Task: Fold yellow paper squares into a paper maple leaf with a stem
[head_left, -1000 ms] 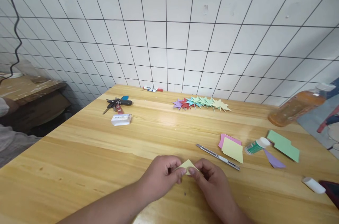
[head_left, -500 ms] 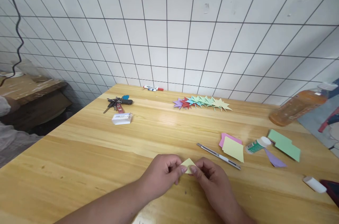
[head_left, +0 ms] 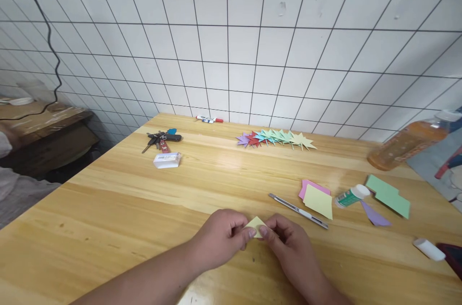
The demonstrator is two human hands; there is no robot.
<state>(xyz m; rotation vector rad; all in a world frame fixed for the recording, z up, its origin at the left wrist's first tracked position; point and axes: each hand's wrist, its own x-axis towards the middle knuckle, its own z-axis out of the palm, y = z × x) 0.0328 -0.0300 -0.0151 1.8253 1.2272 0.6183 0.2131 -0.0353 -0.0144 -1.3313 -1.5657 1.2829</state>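
A small folded piece of yellow paper (head_left: 256,223), its point facing away from me, is pinched between both hands just above the table. My left hand (head_left: 225,235) grips its left corner between thumb and fingers. On the right corner, the thumb and fingers of my right hand (head_left: 288,242) are closed the same way. The thumbs lie on the near face; the fingers behind the paper are partly hidden. A utility knife (head_left: 298,210) lies just beyond my right hand. Yellow paper squares (head_left: 318,201) rest on pink paper (head_left: 305,188) to the right of it.
Folded paper leaves (head_left: 276,137) in several colours line the wooden table's (head_left: 119,209) back. A glue stick (head_left: 352,196), green paper (head_left: 390,194), purple paper (head_left: 374,214), white cap (head_left: 429,249) and bottle (head_left: 407,144) are on the right. Keys (head_left: 160,139), a small box (head_left: 167,160) and marker (head_left: 209,119) stand left.
Both hands keep their pinch on the yellow paper and have barely moved. The view has shifted very slightly, and the cord at the far left hangs further right.
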